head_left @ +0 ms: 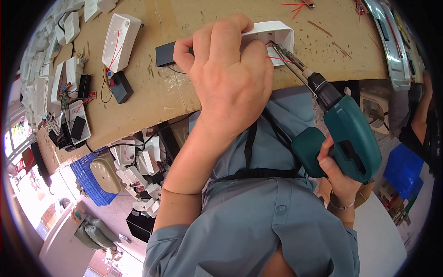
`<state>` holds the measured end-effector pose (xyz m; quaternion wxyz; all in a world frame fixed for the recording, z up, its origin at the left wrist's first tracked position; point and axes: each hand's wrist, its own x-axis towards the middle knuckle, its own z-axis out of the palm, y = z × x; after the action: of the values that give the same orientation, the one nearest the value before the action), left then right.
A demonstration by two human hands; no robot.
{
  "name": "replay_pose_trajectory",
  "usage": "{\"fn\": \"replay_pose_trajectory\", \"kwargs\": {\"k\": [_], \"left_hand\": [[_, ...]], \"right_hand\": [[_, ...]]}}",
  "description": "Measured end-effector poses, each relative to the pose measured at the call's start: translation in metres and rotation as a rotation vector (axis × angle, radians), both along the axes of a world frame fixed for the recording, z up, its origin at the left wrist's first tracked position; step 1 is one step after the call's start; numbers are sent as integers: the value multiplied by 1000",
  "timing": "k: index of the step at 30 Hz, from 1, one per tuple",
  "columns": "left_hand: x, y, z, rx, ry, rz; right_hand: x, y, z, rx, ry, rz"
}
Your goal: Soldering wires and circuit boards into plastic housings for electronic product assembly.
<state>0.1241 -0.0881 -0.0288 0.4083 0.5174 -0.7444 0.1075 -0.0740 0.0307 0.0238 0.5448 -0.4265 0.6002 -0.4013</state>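
Observation:
My left hand (228, 74) is closed around a white plastic housing (279, 28) at the near edge of the table, hiding much of it. Its open side faces me, and a red wire (280, 59) shows inside. My right hand (340, 177) grips the handle of a teal soldering gun (353, 134). The gun's thin metal tip (273, 45) reaches into the housing by the red wire, close to my left hand's fingers. Whether the tip touches anything there, I cannot tell. A black box (165, 54) lies just left of my left hand, partly covered by it.
Another white housing (124, 34) with red wires and a black box (121, 87) stand to the left. Several wired housings (76, 115) crowd the table's left end. A metal tray (394, 51) lies at the right. Beyond it, another person's arm (422, 111) shows.

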Motion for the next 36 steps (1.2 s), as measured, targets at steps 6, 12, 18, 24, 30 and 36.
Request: {"fn": "replay_pose_trajectory", "kwargs": {"k": [6, 12, 18, 24, 30, 36], "left_hand": [[0, -1, -1, 2, 3, -10], [0, 0, 0, 2, 2, -12], [0, -1, 0, -4, 7, -17], [-3, -4, -4, -56, 41, -24], [-3, -4, -4, -70, 45, -19], [-4, -3, -1, -54, 41, -12]], "right_hand": [[4, -4, 4, -34, 16, 34], [4, 0, 5, -31, 76, 56], [5, -2, 5, -66, 82, 85], [9, -2, 8, -56, 80, 75], [6, -1, 6, -88, 83, 97], [7, 1, 8, -71, 79, 80]]}}
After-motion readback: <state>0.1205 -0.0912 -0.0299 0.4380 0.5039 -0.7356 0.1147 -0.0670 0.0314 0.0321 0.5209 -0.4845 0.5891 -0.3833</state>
